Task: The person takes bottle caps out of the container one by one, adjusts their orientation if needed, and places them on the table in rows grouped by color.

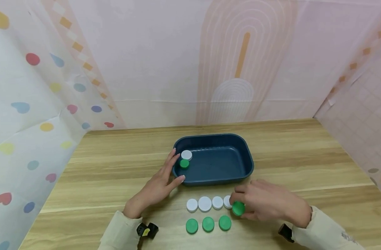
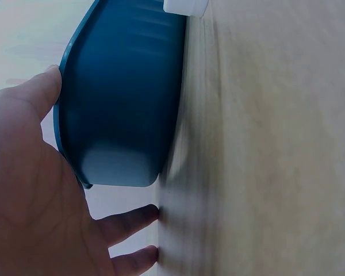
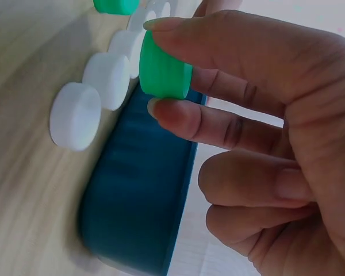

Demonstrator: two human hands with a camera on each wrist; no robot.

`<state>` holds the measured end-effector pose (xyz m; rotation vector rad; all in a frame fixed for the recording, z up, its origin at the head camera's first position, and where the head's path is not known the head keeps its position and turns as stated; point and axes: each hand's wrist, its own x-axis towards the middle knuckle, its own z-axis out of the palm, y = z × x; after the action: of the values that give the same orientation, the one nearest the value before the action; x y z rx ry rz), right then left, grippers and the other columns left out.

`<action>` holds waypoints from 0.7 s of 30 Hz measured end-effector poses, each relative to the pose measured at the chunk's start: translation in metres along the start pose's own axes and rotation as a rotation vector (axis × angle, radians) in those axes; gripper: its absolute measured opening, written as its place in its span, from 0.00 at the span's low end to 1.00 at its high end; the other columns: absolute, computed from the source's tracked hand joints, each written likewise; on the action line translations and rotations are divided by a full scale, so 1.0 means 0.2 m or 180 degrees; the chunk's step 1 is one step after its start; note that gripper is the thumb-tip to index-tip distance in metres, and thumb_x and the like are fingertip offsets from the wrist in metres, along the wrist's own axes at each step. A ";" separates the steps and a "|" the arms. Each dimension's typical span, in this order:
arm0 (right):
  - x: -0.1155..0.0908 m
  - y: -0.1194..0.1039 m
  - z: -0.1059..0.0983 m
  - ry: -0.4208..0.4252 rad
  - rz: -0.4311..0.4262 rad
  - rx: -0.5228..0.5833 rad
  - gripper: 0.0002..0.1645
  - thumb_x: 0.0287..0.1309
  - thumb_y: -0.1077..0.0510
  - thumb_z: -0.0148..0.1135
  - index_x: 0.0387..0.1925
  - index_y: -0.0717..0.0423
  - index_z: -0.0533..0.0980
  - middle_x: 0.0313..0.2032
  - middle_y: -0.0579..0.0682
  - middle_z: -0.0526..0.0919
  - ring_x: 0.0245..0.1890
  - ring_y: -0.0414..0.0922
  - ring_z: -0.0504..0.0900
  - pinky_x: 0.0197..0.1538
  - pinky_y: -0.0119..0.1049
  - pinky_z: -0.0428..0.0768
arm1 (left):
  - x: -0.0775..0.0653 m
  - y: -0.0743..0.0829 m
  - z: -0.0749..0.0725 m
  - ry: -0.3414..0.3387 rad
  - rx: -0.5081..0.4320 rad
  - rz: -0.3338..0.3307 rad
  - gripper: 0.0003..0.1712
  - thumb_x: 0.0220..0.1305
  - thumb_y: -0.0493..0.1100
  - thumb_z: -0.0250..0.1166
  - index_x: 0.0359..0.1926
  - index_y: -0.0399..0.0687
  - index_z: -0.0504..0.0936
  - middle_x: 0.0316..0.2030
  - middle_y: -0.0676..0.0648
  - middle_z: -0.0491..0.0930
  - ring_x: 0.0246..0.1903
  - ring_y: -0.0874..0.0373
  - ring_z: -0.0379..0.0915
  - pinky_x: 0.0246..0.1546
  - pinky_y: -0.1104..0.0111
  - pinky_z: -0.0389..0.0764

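My right hand (image 1: 270, 201) pinches a green bottle cap (image 3: 164, 69) between thumb and fingers, above the right end of a row of white caps (image 1: 204, 204). The two last fingers are curled toward the palm in the right wrist view. My left hand (image 1: 157, 185) touches the left end of a dark blue tray (image 1: 213, 182), thumb at its near rim and fingers spread along the left side. In the left wrist view the thumb (image 2: 43, 89) lies against the rim. Inside the tray sit a white cap (image 1: 186, 155) and a green cap (image 1: 184, 164), close together at the left.
Three green caps (image 1: 208, 224) lie in a row on the wooden table (image 1: 121, 156), nearer to me than the white row. A patterned cloth (image 1: 159, 69) hangs behind the table, with another at the left side.
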<state>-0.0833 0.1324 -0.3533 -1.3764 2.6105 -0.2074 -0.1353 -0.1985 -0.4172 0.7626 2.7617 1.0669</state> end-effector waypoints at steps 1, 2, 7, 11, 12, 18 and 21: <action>0.00 0.00 0.01 0.0003 0.0015 -0.0026 0.14 0.54 0.50 0.70 0.42 0.41 0.77 0.36 0.33 0.76 0.24 0.32 0.67 0.31 0.29 0.73 | 0.00 0.00 0.00 0.0005 0.0000 0.0000 0.42 0.71 0.58 0.51 0.76 0.53 0.42 0.75 0.54 0.30 0.71 0.45 0.42 0.60 0.41 0.59; -0.01 -0.01 0.01 -0.0002 0.0029 -0.0024 0.14 0.54 0.50 0.70 0.42 0.40 0.77 0.35 0.33 0.76 0.24 0.32 0.67 0.31 0.29 0.73 | 0.00 0.00 0.00 0.0008 0.0005 -0.0004 0.42 0.71 0.58 0.51 0.76 0.53 0.42 0.75 0.54 0.30 0.71 0.45 0.42 0.60 0.41 0.60; -0.03 -0.02 0.03 -0.0002 0.0054 -0.0010 0.14 0.54 0.49 0.69 0.43 0.39 0.77 0.34 0.32 0.74 0.26 0.33 0.68 0.31 0.30 0.72 | 0.00 0.00 0.00 0.0021 0.0014 -0.0005 0.42 0.71 0.57 0.52 0.76 0.53 0.42 0.75 0.54 0.30 0.71 0.45 0.43 0.60 0.41 0.60; -0.04 -0.03 0.06 -0.0002 0.0086 0.0030 0.15 0.54 0.49 0.69 0.44 0.37 0.78 0.35 0.31 0.74 0.27 0.33 0.69 0.32 0.32 0.74 | 0.00 -0.01 0.00 0.0028 0.0029 0.0003 0.42 0.71 0.57 0.52 0.76 0.52 0.42 0.75 0.53 0.31 0.71 0.44 0.43 0.59 0.40 0.61; -0.04 -0.03 0.06 -0.0011 0.0100 0.0055 0.16 0.54 0.49 0.69 0.45 0.37 0.78 0.36 0.31 0.74 0.27 0.33 0.69 0.32 0.31 0.74 | 0.00 -0.01 0.00 0.0029 0.0023 0.0003 0.42 0.71 0.57 0.52 0.76 0.52 0.42 0.75 0.53 0.31 0.71 0.44 0.43 0.59 0.40 0.61; -0.04 -0.03 0.10 -0.0020 0.0137 0.0170 0.17 0.53 0.49 0.70 0.46 0.36 0.78 0.37 0.31 0.75 0.28 0.32 0.68 0.33 0.31 0.72 | 0.00 -0.01 0.00 0.0039 0.0024 0.0012 0.42 0.71 0.57 0.52 0.76 0.53 0.42 0.75 0.53 0.31 0.71 0.44 0.44 0.59 0.41 0.61; -0.05 -0.03 0.11 -0.0017 0.0161 0.0220 0.16 0.53 0.49 0.70 0.45 0.37 0.78 0.37 0.31 0.75 0.28 0.32 0.68 0.34 0.31 0.73 | 0.00 -0.01 0.00 0.0043 0.0020 0.0020 0.42 0.71 0.57 0.52 0.76 0.53 0.42 0.75 0.53 0.31 0.71 0.44 0.43 0.59 0.41 0.61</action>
<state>-0.0680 0.1368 -0.3729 -1.2851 2.6045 -0.2835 -0.1363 -0.1990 -0.4185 0.7681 2.7773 1.0688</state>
